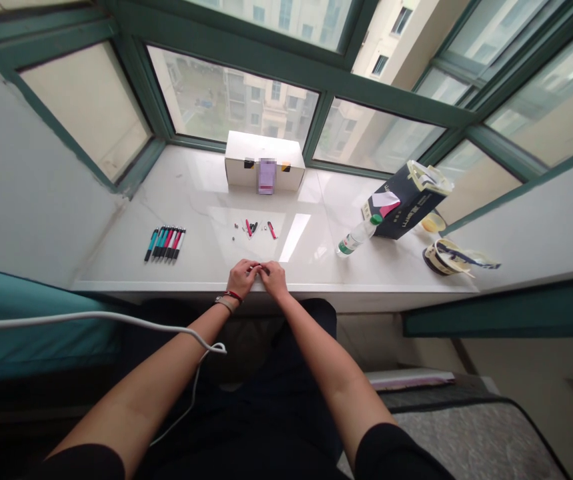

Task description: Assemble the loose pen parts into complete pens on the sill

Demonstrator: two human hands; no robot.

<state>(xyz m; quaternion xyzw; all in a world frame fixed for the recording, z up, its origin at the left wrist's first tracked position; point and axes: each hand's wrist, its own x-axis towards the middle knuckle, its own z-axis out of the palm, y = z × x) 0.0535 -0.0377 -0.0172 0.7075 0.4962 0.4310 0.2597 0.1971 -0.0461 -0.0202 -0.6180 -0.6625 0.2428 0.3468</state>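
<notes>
My left hand [242, 278] and my right hand [274, 278] meet just above the front edge of the white counter [206, 267]. Both are closed, fingertips pinched together around something small and dark that the fingers mostly hide. A little beyond them lie loose pen parts: a red pen barrel [249, 228], another red barrel [272, 230], a dark piece [253, 227] and tiny bits. To the left, several click pens [165, 244] with teal, red and white barrels lie side by side in a row.
A white box [240, 175] stands by the window with a purple item [267, 179] at its front. On the right are a water bottle [359, 237], a dark carton [406, 203] and a food tub [439, 260]. A white cable [116, 318] crosses above my left forearm.
</notes>
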